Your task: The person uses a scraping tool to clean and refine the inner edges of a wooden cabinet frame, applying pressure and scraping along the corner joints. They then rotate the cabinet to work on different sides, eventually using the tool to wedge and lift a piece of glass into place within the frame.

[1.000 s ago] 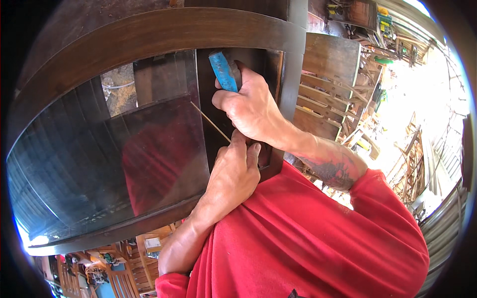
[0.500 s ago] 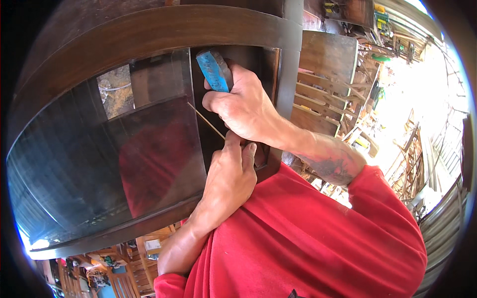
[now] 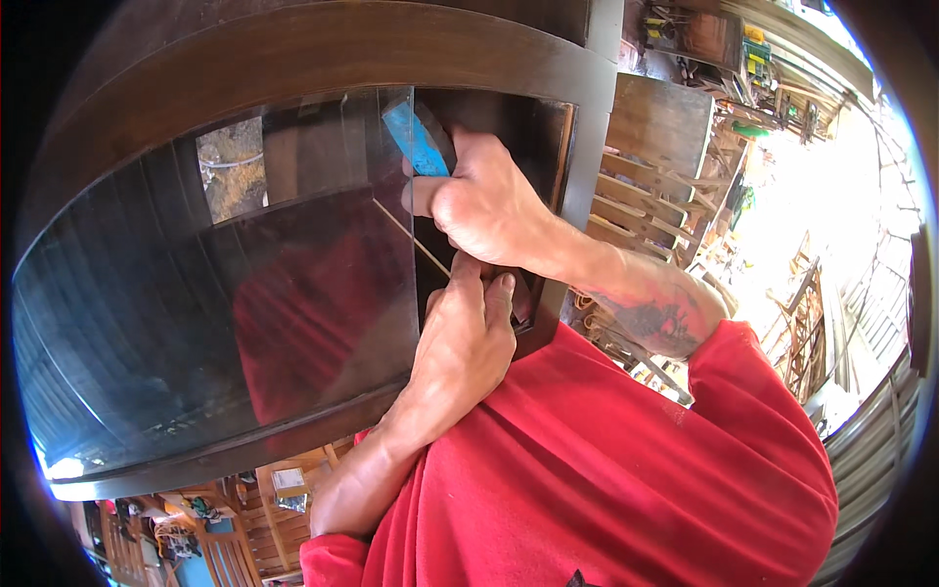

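A dark wooden frame (image 3: 323, 49), like a cabinet door, holds a glass pane (image 3: 323, 323) that reflects red cloth. My right hand (image 3: 479, 205) is closed round a dark block-like tool with a blue face (image 3: 416, 142), its exact kind unclear. The pane's edge crosses over part of that tool and my thumb. Just below, my left hand (image 3: 465, 328) is closed at the lower end of a thin, light strip (image 3: 411, 237). Its fingertips are partly hidden under my right hand. The strip slants up and left, its far end seen through the glass.
A thin brown strip (image 3: 564, 157) lines the frame's right inner side. Beyond it stands slatted wooden furniture (image 3: 641, 186). More chairs and wooden pieces (image 3: 230, 548) lie below left. Corrugated sheets (image 3: 880, 470) run along the right.
The pane's edge appears farther right and now overlaps the blue-faced tool and my right thumb. The frame and my left hand sit slightly farther right in view. Both grips look the same.
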Motion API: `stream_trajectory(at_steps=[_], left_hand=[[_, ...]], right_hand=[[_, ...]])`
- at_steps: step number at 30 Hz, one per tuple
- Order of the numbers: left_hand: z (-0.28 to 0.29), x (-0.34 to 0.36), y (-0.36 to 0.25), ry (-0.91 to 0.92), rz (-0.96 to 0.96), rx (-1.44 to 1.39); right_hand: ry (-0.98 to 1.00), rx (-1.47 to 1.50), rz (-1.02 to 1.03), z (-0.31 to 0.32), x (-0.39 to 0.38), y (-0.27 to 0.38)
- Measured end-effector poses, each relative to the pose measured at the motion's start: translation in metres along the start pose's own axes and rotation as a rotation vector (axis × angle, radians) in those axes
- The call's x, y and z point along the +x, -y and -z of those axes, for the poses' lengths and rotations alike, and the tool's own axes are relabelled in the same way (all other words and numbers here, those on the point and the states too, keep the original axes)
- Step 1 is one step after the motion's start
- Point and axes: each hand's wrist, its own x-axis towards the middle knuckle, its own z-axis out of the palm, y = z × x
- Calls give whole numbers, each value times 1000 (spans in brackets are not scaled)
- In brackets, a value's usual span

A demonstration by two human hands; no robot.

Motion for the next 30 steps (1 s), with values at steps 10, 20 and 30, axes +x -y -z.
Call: stream_trajectory(at_steps=[10, 20, 30], left_hand=[[1, 1, -2, 19, 15, 0], [2, 3, 1, 58, -28, 68], [2, 0, -5, 3, 16, 1]], right_hand=[[-6, 31, -56, -1, 1, -8], [-92, 111, -24, -1, -11, -1], [-15, 47, -39, 0, -1, -4]])
